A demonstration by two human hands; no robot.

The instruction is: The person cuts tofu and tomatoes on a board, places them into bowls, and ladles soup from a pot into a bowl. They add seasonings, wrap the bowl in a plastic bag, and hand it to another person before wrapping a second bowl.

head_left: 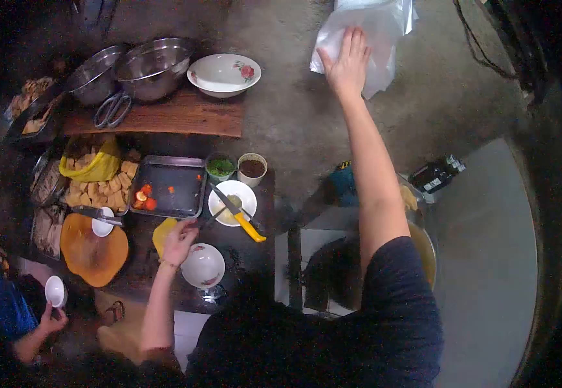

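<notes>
My right hand (347, 68) lies flat with fingers spread on a stack of clear plastic bags (384, 39) at the top of the view. Over the dark table, my left hand (179, 242) has loosely bent fingers and nothing visible in them. It is beside a white bowl (202, 266) with a floral pattern. A yellow piece (162, 237) shows partly behind this hand. Just beyond it, a yellow-handled knife (247, 223) rests across a small white bowl (221, 205).
A metal tray (174, 187) holds cut red pieces beside tofu-like chunks (100, 194). Cups of chopped greens (220, 167) and dark seasoning (252, 168) stand behind. Scissors (111, 110) and metal bowls (155, 68) sit on a wooden board. At left, another person's hand (51, 318) holds a white cup (55, 291).
</notes>
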